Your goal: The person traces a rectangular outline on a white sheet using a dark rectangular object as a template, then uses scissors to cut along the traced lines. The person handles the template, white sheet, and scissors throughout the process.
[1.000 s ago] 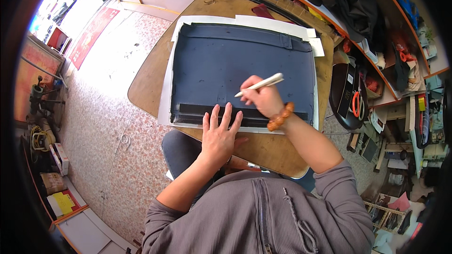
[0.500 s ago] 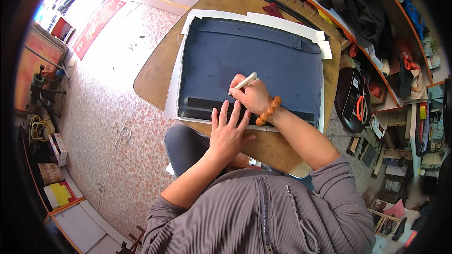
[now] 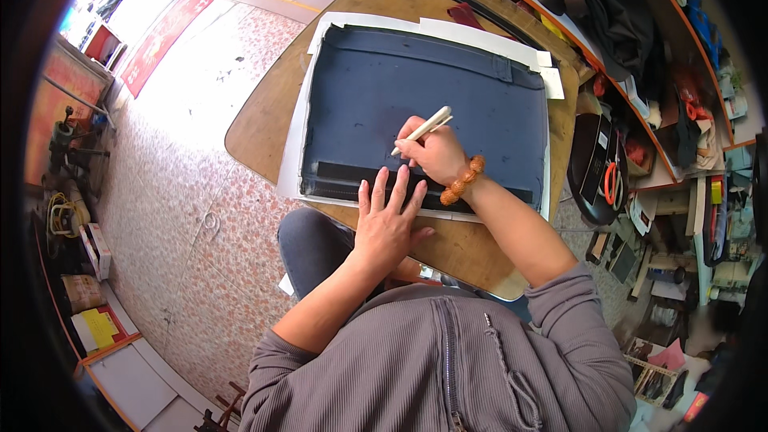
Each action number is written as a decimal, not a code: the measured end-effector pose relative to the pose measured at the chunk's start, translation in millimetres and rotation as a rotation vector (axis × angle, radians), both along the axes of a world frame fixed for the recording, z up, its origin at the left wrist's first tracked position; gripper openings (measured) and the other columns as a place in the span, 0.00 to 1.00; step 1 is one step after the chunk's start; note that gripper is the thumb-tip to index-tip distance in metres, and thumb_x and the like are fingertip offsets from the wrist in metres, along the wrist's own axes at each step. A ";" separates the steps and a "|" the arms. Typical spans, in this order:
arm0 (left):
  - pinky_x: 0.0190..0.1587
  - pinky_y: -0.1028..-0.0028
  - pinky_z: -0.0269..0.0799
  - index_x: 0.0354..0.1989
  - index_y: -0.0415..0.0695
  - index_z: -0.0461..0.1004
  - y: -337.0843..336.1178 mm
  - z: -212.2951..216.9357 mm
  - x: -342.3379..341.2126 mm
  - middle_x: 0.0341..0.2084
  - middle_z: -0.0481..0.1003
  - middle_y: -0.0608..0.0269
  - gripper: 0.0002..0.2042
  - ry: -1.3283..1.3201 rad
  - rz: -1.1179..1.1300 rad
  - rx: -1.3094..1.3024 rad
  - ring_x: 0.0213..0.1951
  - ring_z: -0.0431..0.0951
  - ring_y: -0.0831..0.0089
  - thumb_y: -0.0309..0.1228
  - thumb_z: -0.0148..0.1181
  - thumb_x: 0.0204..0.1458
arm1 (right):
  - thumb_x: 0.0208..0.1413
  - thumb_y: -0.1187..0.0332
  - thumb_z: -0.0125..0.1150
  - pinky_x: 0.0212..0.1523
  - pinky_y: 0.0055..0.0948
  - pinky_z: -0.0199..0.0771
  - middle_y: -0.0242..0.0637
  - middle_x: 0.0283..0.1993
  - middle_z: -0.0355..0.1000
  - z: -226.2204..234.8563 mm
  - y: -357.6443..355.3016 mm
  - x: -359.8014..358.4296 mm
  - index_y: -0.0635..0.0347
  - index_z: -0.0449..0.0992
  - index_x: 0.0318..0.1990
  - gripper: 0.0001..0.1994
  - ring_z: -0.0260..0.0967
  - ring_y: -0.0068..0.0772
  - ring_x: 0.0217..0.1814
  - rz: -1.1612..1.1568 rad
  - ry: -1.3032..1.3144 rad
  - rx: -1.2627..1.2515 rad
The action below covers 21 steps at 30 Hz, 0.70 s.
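My right hand [image 3: 436, 154] is closed round a white pen [image 3: 433, 125], its tip pointing down and left at the dark blue panel [image 3: 416, 96]. Whether the tip touches the panel I cannot tell. A beaded bracelet [image 3: 462, 182] circles my right wrist. With fingers spread, my left hand [image 3: 386, 220] lies flat over a black strip [image 3: 344, 174] along the panel's near edge. Beneath the panel, white sheet material [image 3: 293, 156] sticks out round the sides. A folded band [image 3: 416, 58] with a small tab runs along the panel's far edge.
All this rests on a wooden table [image 3: 268, 112] with rounded corners. Orange-handled scissors [image 3: 613, 184] lie on a black item at the right. Crowded shelves [image 3: 680, 56] rise beyond. At far left stands a metal hand machine [image 3: 68, 144]. My knee [image 3: 312, 248] is below the table's near edge.
The pen has tilted lower, and its tip has shifted slightly right and toward the far side. My right fingers have shifted round it. My left hand stays nearly in place.
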<state>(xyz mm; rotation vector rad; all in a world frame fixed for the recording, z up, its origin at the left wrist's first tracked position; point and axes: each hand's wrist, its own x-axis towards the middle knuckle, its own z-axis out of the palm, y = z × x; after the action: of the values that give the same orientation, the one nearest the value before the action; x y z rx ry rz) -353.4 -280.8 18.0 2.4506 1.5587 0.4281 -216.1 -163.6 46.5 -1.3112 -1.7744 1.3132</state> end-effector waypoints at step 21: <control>0.66 0.41 0.43 0.65 0.54 0.63 0.2 -0.5 1.0 0.67 0.54 0.53 0.35 -0.026 0.011 -0.005 0.68 0.49 0.46 0.53 0.62 0.48 | 0.56 0.66 0.57 0.27 0.31 0.72 0.37 0.24 0.74 2.4 0.3 2.0 0.60 0.72 0.33 0.07 0.71 0.32 0.23 0.016 -0.071 0.050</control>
<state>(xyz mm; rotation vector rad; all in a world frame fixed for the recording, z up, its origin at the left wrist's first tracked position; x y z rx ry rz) -352.4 -280.6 17.5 2.4244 1.5614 0.4553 -214.1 -163.3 48.8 -1.3336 -1.8572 1.2374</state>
